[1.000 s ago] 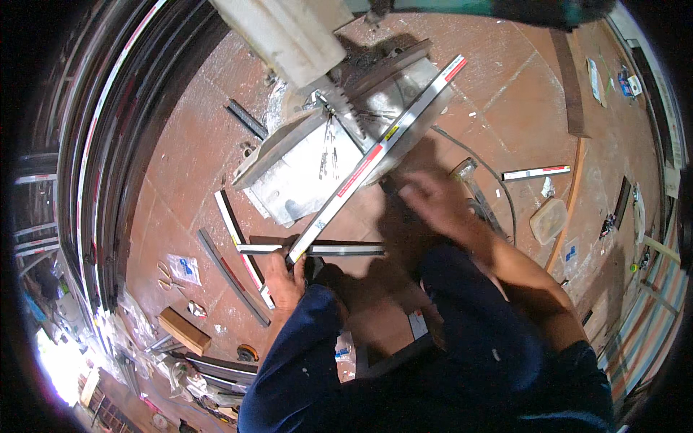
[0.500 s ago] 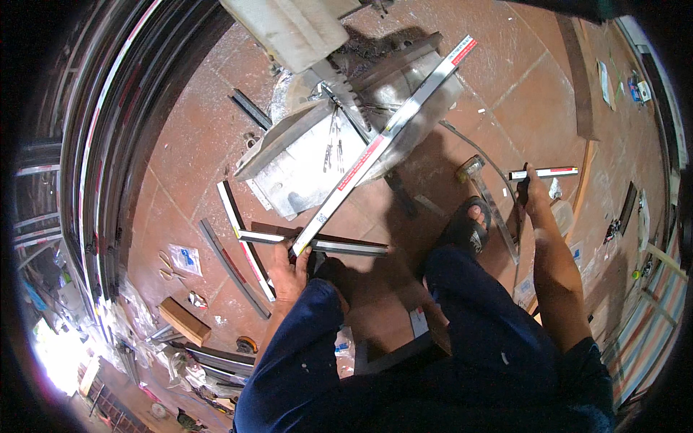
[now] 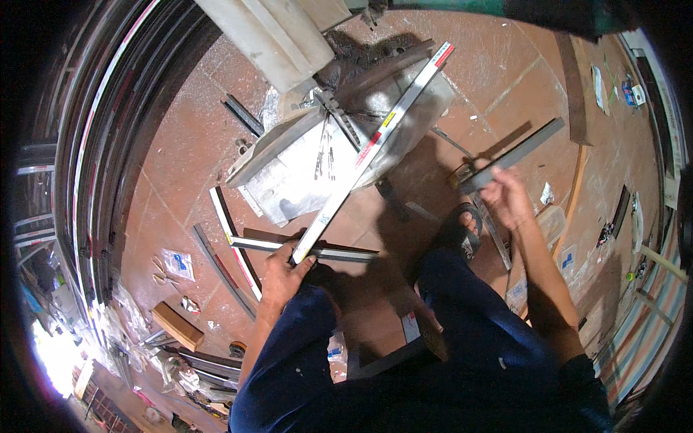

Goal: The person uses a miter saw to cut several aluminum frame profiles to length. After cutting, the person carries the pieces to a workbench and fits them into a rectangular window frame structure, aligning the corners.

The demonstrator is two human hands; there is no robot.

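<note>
My left hand (image 3: 283, 278) is closed round the near end of a long white metal profile (image 3: 333, 198) with red and yellow labels. That profile slants away from me across the metal base (image 3: 285, 177) of a cut-off saw, close to its toothed blade (image 3: 338, 119). My right hand (image 3: 510, 196) grips a short grey metal profile (image 3: 521, 150), held tilted above the floor at the right. Beneath that piece lies a hammer (image 3: 497, 234), its head partly hidden. Short profile pieces (image 3: 346, 255) rest on the floor beside my left hand.
Long dark profiles (image 3: 94, 187) are stacked along the left. Scissors (image 3: 163, 273), a small plastic bag (image 3: 179, 264) and a wooden block (image 3: 177, 325) lie at the lower left. A wooden strip (image 3: 570, 209) and a striped sheet (image 3: 639, 325) are on the right. My sandalled foot (image 3: 468, 224) stands near the hammer.
My right hand has lifted the short profile from the right, moved it left and turned it to a slant. My left hand stays on the long profile. The view has shifted slightly.
</note>
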